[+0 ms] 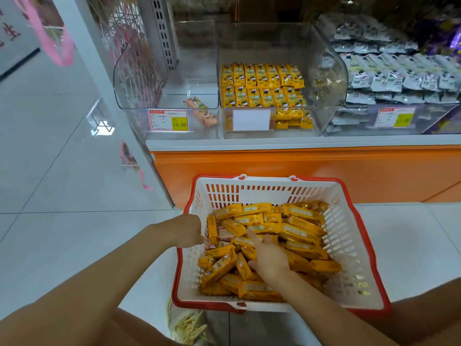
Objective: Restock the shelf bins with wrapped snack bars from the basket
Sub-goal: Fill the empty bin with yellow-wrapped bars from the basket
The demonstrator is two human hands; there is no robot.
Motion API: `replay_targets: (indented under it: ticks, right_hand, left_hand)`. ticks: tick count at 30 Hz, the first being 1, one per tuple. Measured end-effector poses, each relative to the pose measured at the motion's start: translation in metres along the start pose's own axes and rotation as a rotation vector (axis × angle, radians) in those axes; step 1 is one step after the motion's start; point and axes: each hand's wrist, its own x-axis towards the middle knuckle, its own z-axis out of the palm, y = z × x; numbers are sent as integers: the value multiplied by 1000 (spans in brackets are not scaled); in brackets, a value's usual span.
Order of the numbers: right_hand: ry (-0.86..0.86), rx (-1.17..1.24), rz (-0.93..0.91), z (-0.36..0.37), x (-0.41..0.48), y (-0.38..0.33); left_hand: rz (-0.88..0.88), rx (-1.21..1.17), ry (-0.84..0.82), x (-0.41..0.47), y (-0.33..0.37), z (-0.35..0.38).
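Looks far from done: 6 o'clock basket [349, 245] heaped, 12 o'clock bin [274, 43] half-stocked, right hand [269, 260] splayed empty, left hand [188, 232] with hold unseen.

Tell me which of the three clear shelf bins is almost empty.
The left bin, with the 15.80 price tag: it holds only two peach-coloured bars. The middle bin holds yellow bars, the right bin grey packets.

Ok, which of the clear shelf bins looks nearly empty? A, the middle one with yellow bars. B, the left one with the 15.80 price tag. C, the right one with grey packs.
B: the left bin holds only a couple of pinkish bars, while the middle bin has rows of yellow bars and the right bin is piled with grey packs.
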Motion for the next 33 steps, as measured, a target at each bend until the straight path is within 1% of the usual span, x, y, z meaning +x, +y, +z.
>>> replay_targets:
  ticks: [4,7,10,14,17,22,26,30,33]
  right_hand:
    - [-40,-104,-54,-3,13,-14]
    - [-80,-134,-27,-6,16,-21]
    - [-60,-157,10,-1,22,-27]
    - [-175,-173,25,-19,29,-26]
    - [-227,-111,50,-46,40,-23]
    - [-54,42,9,-55,68,-39]
    - [-52,87,3,-28,91,-50]
    - [-44,120,-26,6,101,-43]
    - [-14,75,-35,14,105,-40]
  left_hand:
    - [-12,-8,-6,-2,3,-2]
    - [-20,-12,-6,-4,4,-2]
    - [-24,-33,-5,-5,2,-2]
    - [-36,-57,-15,-3,0,-2]
    - [-37,-42,-17,-2,3,-3]
    - [-32,-32,-23,0,5,-8]
    - [-35,-35,-35,2,4,-12]
    - [-45,-81,-37,4,0,-12]
    - [-44,-104,-35,6,-2,-12]
